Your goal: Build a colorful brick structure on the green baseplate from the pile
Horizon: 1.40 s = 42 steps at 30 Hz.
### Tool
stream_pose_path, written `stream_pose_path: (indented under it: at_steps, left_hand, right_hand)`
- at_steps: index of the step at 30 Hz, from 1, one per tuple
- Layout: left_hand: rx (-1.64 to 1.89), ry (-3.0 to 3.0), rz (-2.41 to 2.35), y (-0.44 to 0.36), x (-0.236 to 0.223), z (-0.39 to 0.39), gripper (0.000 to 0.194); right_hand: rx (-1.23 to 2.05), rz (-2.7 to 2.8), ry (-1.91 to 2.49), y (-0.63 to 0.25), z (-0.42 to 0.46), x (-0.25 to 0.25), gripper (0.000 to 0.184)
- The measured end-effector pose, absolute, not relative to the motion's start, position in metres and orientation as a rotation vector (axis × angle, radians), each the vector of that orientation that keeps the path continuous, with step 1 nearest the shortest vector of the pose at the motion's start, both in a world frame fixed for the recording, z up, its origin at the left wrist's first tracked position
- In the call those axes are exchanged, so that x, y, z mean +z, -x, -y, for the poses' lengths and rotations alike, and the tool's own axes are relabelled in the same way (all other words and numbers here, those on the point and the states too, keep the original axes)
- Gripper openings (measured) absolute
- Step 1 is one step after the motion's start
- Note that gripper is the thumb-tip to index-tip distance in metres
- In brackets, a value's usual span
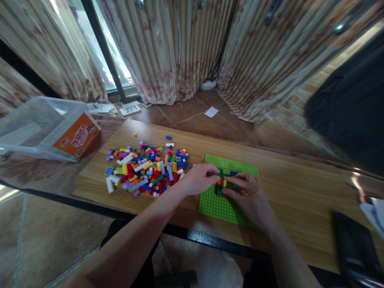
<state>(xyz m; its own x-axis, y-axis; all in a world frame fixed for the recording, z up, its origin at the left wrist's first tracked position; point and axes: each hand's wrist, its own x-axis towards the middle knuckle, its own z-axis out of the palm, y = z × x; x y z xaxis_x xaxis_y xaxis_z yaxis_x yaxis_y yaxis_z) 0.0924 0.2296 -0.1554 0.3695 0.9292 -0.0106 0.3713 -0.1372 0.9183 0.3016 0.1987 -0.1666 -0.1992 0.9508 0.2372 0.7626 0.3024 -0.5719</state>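
On the green baseplate (214, 208) stands a small build of toy bricks (219, 188), with dark green, orange, yellow, red and blue parts showing. My left hand (200, 179) comes in from the left, its thumb and fingers pinched together at the build's left side. Whatever is between those fingertips is too small to make out. From the right, my right hand (250, 196) has its thumb and forefinger around the built bricks near a yellow brick (225, 183). Its palm hides part of the build. Left of the plate spreads a pile of loose toy bricks (150, 170) in many colours.
A clear plastic box (39, 142) with an orange label is at the left end of the wooden table (288, 192). A dark flat object (355, 244) and papers (373, 212) lie at the right. Curtains (168, 52) hang beyond the table.
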Motion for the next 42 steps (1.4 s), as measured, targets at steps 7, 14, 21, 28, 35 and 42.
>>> stream_pose_path:
  at_steps: [7,14,21,28,35,42]
  left_hand:
    - [0.740,-1.700,-1.156,-0.0925,-0.1576,-0.2288,0.018]
    - [0.750,-1.712,-1.138,-0.0932,-0.1590,-0.2286,0.015]
    - [0.743,-1.693,-1.131,-0.0932,-0.1586,-0.2281,0.016]
    - [0.726,-1.684,-1.151,-0.0930,-0.1554,-0.2268,0.017]
    - [0.707,-1.704,-1.161,-0.0930,-0.1541,-0.2269,0.016]
    - [0.703,-1.719,-1.168,-0.0930,-0.1533,-0.2273,0.015]
  right_hand:
    - [0.496,2.053,1.531,-0.3031,-0.1986,-0.1641,0.028]
    - [0.477,2.028,1.537,-0.3007,-0.1996,-0.1643,0.027]
    - [0.438,2.002,1.561,-0.2985,-0.2006,-0.1680,0.028]
    - [0.456,2.048,1.548,-0.2977,-0.1997,-0.1683,0.031]
    - [0.407,2.071,1.545,-0.2961,-0.1986,-0.1662,0.030]
    - [0.404,1.985,1.523,-0.2958,-0.1996,-0.1665,0.027]
